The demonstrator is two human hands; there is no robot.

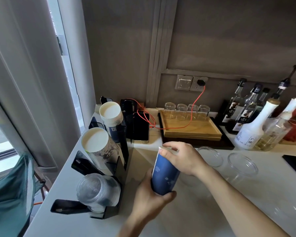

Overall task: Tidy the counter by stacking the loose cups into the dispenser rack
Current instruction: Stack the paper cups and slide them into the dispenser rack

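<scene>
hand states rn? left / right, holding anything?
Left hand: closed around the lower end of the blue paper cup.
Right hand: closed over the same cup's upper end.

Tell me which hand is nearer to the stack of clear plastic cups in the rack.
Left. The left hand grips the blue cup's lower end, just right of the clear cup stack. The right hand holds the cup's upper end, farther away.
</scene>
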